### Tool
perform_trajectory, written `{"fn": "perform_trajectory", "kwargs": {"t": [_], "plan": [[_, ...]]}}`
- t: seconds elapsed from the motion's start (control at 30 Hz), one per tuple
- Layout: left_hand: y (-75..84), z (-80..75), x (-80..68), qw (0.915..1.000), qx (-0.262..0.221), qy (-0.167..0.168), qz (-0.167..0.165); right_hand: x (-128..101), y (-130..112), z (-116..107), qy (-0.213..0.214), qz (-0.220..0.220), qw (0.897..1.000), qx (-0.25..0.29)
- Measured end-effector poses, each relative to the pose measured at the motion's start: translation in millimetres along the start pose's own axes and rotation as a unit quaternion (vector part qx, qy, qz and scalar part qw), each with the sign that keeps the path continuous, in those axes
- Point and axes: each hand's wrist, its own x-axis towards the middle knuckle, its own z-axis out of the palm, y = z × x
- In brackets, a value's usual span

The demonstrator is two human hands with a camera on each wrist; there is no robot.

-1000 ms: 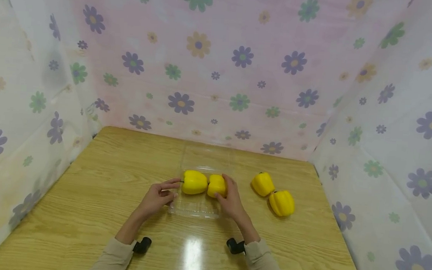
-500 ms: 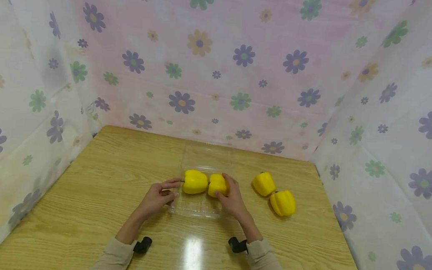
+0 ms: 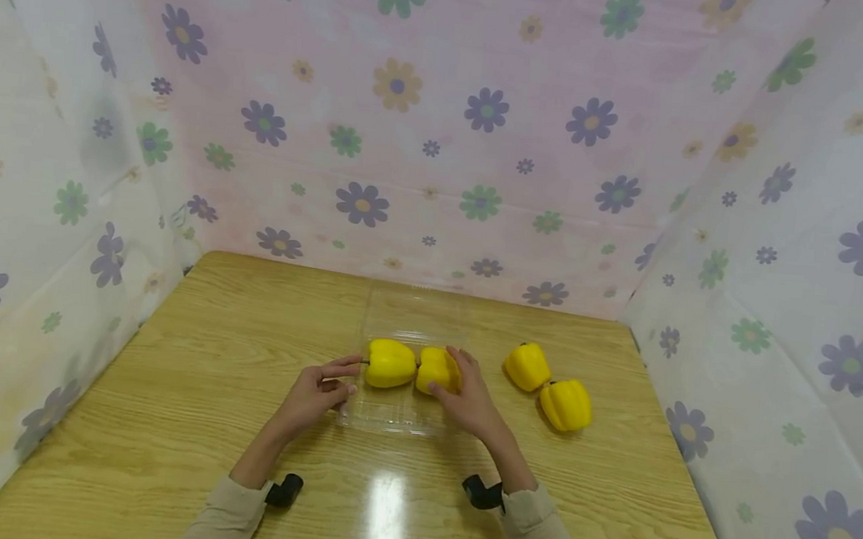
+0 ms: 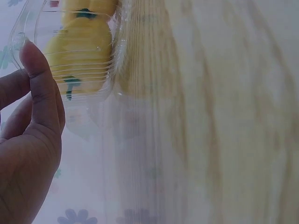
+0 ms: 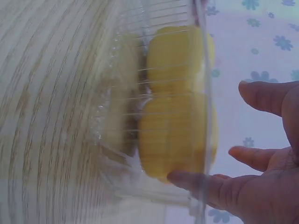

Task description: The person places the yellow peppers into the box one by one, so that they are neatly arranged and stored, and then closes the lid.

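Two yellow bell peppers lie end to end in a clear plastic clamshell container (image 3: pixel 368 420), its lid laid back toward the far wall. My left hand (image 3: pixel 310 395) holds the container's left rim, thumb at the edge, with a fingertip by the stem of the left pepper (image 3: pixel 391 364). In the left wrist view that left hand (image 4: pixel 35 121) has a digit right at the clear rim. My right hand (image 3: pixel 468 393) is around the right pepper (image 3: pixel 435 372). Seen from the right wrist, the right hand (image 5: pixel 261 163) has spread fingers, one fingertip at the near pepper (image 5: pixel 173 135).
Two more yellow bell peppers, one farther back (image 3: pixel 526 367) and one nearer (image 3: pixel 565 406), lie on the wooden table (image 3: pixel 189 403) to the right. Flower-patterned cloth walls (image 3: pixel 440 145) enclose the table at the back and sides. A black camera mount (image 3: pixel 284 490) sits at the left wrist.
My right hand has shifted slightly right and its hold has loosened, showing more of the right pepper. The left hand has stayed in place at the container's edge.
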Motion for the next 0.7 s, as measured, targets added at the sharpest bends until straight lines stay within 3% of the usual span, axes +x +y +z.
{"fn": "perform_trajectory", "kwargs": {"t": [0.27, 0.53, 0.7], "plan": [[-2.2, -0.6, -0.3, 1.0000, 0.000, 0.000, 0.005, -16.5, 8.6, -6.1, 0.059, -0.050, 0.994, 0.081], [-3.4, -0.3, 0.3, 1.0000, 0.003, 0.003, 0.001, -31.7, 36.9, -18.4, 0.160, -0.102, 0.971, 0.147], [-4.8, 0.0, 1.4, 1.0000, 0.004, 0.003, 0.002, -40.5, 58.2, -30.8, 0.219, -0.091, 0.961, 0.140]]}}
